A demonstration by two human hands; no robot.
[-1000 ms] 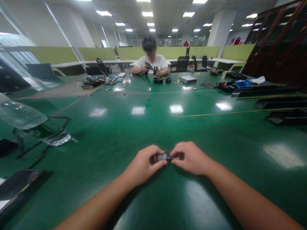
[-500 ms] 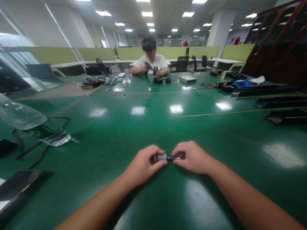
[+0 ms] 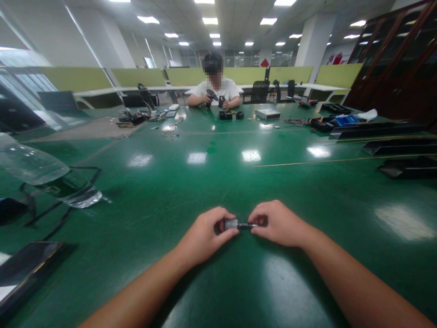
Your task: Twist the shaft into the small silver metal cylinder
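Green counter (image 3: 184, 182), glossy, fills most of the view. Across it, at the far edge, sits another person (image 3: 228, 89), with a dark object in each hand. Black metal channels (image 3: 406, 169) lie toward the right side. At left: a clear bottle (image 3: 44, 168), a dark cable (image 3: 61, 221) near its base, and a phone (image 3: 30, 262) closer to the near edge.

Hands: both are low over the near middle of the counter, facing each other with a narrow gap between the fingertips. Left hand (image 3: 206, 232): thumb and fingers curled around the thick pale end of a small tube (image 3: 231, 224). Right hand (image 3: 282, 223): thumb and fingertips pinched on the thin dark stem (image 3: 244, 225), its outer tip partly hidden by the fingers.

Orientation: tube and stem form one line, long axis running left to right, roughly level, directly between the hands. Thick end toward the left, thin end toward the right. Neither hand is apart from the piece; the pale body sits nearer the left, and the bare stretch of stem bridges to the right. Whether the stem is fixed in the tube or slides, I cannot tell.
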